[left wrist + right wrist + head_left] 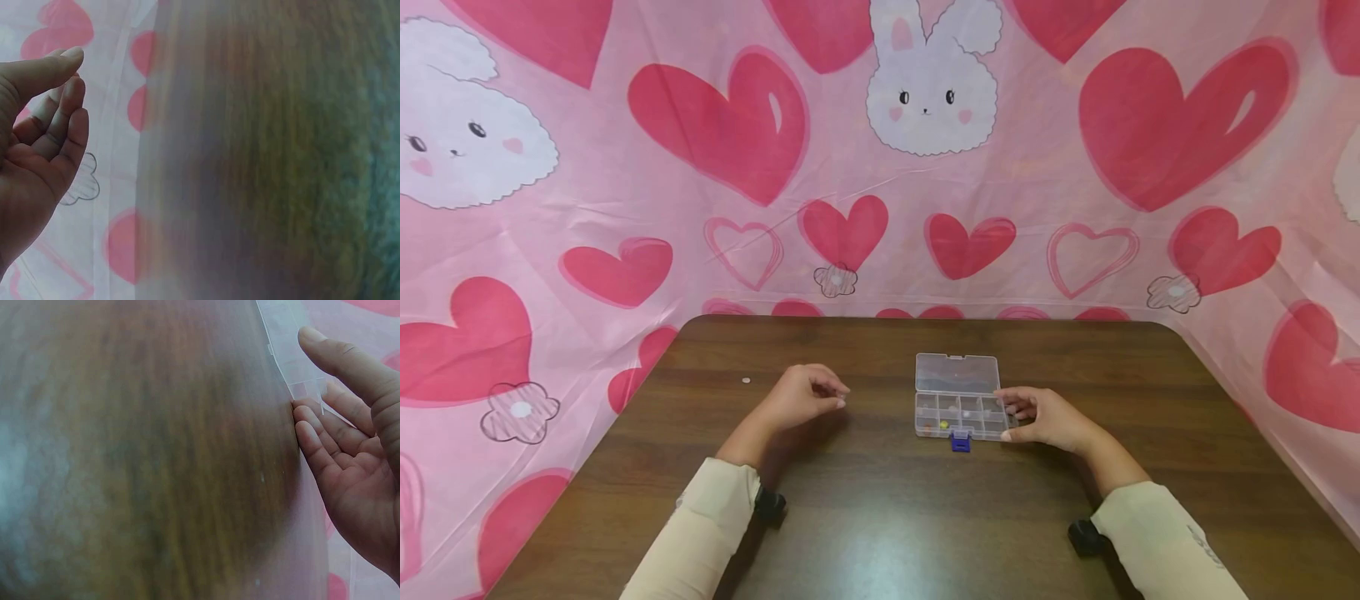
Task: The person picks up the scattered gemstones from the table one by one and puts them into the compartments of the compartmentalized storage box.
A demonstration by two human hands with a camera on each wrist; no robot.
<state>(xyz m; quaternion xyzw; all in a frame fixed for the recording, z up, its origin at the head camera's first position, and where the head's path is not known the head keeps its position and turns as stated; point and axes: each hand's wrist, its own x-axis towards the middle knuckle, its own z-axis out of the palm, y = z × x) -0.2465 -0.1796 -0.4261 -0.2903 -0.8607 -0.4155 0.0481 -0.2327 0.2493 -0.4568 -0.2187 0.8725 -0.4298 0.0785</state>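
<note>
A clear plastic compartment box (957, 373) lies on the table with its lid raised to the back and a blue latch (960, 443) at the front. Inside it are a yellow bead (943, 425) and other small pieces, too faint to name. At the box's right end, my right hand (1047, 419) grips the edge between thumb and fingers; the right wrist view shows the box corner (304, 389) between them. To the box's left, my left hand (801, 397) is above the table, thumb and fingertips pinching what looks like a tiny pale piece, mostly hidden.
One small white piece (746, 380) lies on the brown wooden table (880, 517), left of my left hand. A pink cloth (850, 175) with hearts and rabbits hangs behind the table and along its sides.
</note>
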